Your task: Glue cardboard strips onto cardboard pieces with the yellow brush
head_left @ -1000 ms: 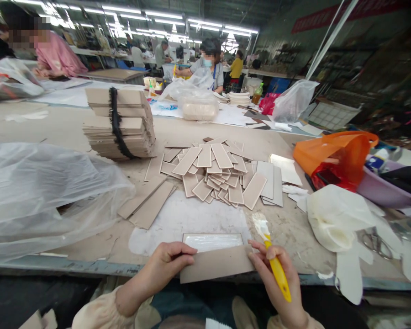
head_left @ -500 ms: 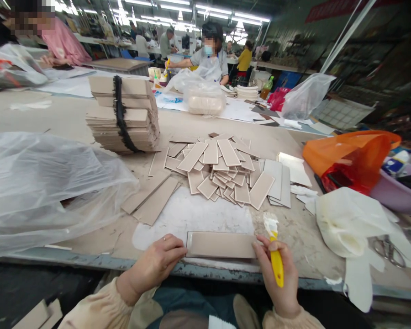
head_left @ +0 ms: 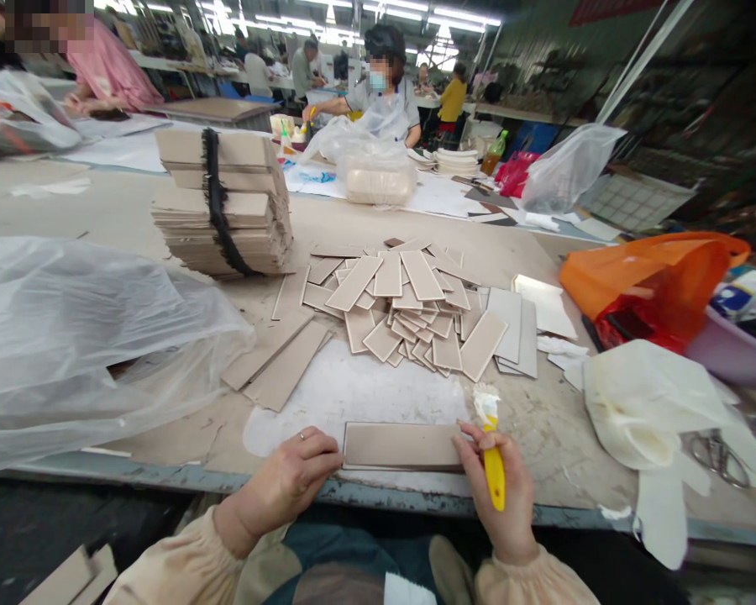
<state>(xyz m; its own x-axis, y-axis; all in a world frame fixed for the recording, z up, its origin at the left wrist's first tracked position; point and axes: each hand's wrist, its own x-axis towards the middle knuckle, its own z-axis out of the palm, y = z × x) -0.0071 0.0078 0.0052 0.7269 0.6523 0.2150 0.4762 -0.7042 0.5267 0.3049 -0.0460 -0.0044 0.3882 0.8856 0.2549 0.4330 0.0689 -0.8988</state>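
Note:
A long beige board strip (head_left: 400,446) lies at the table's front edge, partly on a white sheet (head_left: 378,386). It appears to rest on another strip, whose edge shows along the bottom. My left hand (head_left: 303,470) pinches its left end, fingers closed. At the right end, my right hand (head_left: 502,483) touches the strip with thumb and fingertip. That same hand grips a yellow-handled brush (head_left: 494,470), its bristles coated in white paste and pointing away from me. Beyond the sheet is a loose pile of smaller pale-edged strips (head_left: 409,311). Two longer strips (head_left: 286,365) lie left of it.
A strapped stack of boards (head_left: 245,210) stands behind left, near a clear plastic bag (head_left: 101,353). Grey cards (head_left: 520,336), an orange bag (head_left: 636,269), a white container (head_left: 630,403) and scissors (head_left: 721,458) are on the right. A masked co-worker (head_left: 384,92) sits opposite.
My right hand and the brush have shifted left. The upper strip has slid left too, covering the pale band that showed at its left end. My left hand has barely moved.

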